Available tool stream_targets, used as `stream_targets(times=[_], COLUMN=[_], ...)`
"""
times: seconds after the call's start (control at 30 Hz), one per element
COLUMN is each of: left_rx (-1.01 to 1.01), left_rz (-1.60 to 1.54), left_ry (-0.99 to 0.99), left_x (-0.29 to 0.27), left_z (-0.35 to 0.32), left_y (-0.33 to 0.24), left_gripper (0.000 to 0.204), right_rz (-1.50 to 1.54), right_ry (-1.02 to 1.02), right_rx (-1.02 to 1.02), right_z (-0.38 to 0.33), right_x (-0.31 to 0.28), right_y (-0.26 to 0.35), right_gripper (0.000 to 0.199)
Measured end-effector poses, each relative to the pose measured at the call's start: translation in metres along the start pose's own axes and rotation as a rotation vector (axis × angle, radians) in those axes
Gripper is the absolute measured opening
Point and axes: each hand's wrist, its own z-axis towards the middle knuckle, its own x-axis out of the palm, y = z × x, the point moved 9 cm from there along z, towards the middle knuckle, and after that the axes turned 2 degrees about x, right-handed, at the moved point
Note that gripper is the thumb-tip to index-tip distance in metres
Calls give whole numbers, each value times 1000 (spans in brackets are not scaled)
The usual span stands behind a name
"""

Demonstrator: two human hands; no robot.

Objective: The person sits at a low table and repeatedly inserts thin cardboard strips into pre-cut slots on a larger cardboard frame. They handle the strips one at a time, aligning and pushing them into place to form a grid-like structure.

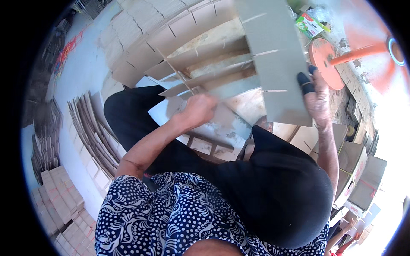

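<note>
My right hand (318, 96), with dark covers on some fingertips, grips the right edge of a grey slotted cardboard strip (279, 64). The wide strip stands tilted in front of me, with short slits along its length. My left hand (198, 110) is closed and somewhat blurred, just below several crossing cardboard strips (213, 77) that form a partly joined divider. Whatever its fingers hold is hidden. The strips' right ends lie near the wide strip's left edge; whether they touch, I cannot tell.
Stacked slotted cardboard (128, 38) lies at the far left, with more leaning sheets (92, 132) beside my left knee. An orange fan with a round base (326, 64) lies at the far right. Tied cartons (352, 166) stand at the right. A green-and-white box (309, 25) is behind the fan.
</note>
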Motion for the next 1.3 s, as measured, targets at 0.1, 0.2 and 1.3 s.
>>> stream_targets(times=[0.1,0.2,1.3], left_rx=[-42,-76,-115], left_rz=[26,9,82], left_ry=[61,106,239], left_x=[5,11,-8], left_z=[0,-3,6], left_y=[0,7,10], left_gripper=[7,8,17], right_rz=[74,-43,-483], right_ry=[239,272,247], right_rx=[56,-113,-322], right_z=[-2,2,-2], right_x=[48,78,158], right_y=[16,42,27], right_gripper=[40,47,30])
